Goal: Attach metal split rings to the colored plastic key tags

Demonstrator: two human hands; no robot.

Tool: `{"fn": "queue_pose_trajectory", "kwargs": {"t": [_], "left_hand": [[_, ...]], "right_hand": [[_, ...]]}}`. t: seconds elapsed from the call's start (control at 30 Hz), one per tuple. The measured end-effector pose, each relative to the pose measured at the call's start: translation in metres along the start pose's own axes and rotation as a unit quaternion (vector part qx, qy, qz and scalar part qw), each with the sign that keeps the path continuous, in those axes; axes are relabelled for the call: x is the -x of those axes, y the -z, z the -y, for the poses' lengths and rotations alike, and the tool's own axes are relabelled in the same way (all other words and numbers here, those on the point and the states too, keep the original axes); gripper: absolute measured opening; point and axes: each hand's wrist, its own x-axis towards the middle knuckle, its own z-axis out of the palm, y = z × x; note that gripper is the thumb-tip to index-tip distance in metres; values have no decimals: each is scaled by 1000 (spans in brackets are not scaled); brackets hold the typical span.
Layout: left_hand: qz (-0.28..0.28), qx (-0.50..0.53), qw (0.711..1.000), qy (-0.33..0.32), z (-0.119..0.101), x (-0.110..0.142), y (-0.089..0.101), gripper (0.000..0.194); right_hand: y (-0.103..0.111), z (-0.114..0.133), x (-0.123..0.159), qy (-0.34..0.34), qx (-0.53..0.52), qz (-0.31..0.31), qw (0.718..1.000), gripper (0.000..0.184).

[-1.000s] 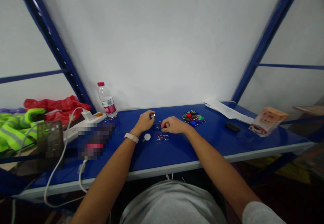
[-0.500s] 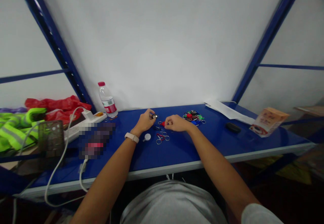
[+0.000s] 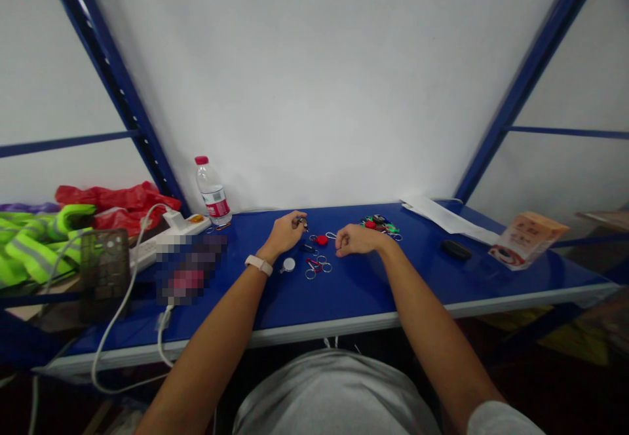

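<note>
My left hand point(image 3: 285, 233) pinches a small dark metallic piece point(image 3: 303, 225) just above the blue tabletop. My right hand point(image 3: 358, 240) is closed, and a thin silver loop point(image 3: 331, 235) juts out from its fingertips; whatever else it grips is hidden. Between the hands lies a round red badge reel point(image 3: 321, 240) with a ring. A dark clip piece point(image 3: 308, 249) is beside it. Nearer to me are a red carabiner with split rings point(image 3: 317, 265) and a round white-faced reel point(image 3: 289, 264). Behind my right hand sits a pile of colourful reels and rings point(image 3: 379, 223).
A water bottle point(image 3: 213, 192), a power strip point(image 3: 147, 249) and a blurred-out phone-like object point(image 3: 189, 281) stand at left, with a white cable point(image 3: 128, 278). At right are white papers point(image 3: 445, 220), a black case point(image 3: 455, 249) and an orange-white box point(image 3: 527, 242).
My right hand has moved off the red reel, a little to the right, and a silver loop now shows at its fingertips. My left hand keeps its piece, now turned slightly. The view shifted slightly.
</note>
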Motion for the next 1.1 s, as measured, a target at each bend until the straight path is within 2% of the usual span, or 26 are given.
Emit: {"fn": "queue_pose_trajectory", "kwargs": {"t": [0.13,0.23,0.3,0.4,0.5,0.6,0.73,1.1], "left_hand": [[9,48,998,28,1,1,-4,29],[22,40,999,25,-1,1,-5,25],[17,-8,1000,13,-2,2,-4,22],[-22,-127,991,19,-5,3,2,20],[-82,-242,963,87,-7,6,11,23],[-127,-295,933,163,-6,8,23,25],[-145,-301,914,230,2,8,37,25],[-170,-266,891,326,32,4,65,33]], "right_hand": [[-1,-2,-2,1,0,0,1000,23],[-3,-4,-4,13,11,-3,1000,22],[-4,-4,-5,25,21,-6,999,20],[-6,-3,-7,36,29,-4,999,18],[-6,-2,-7,35,29,-3,999,17],[-6,-1,-6,36,28,-3,999,17],[-5,0,-5,37,30,-2,999,17],[-5,4,-3,44,35,-6,998,14]]}}
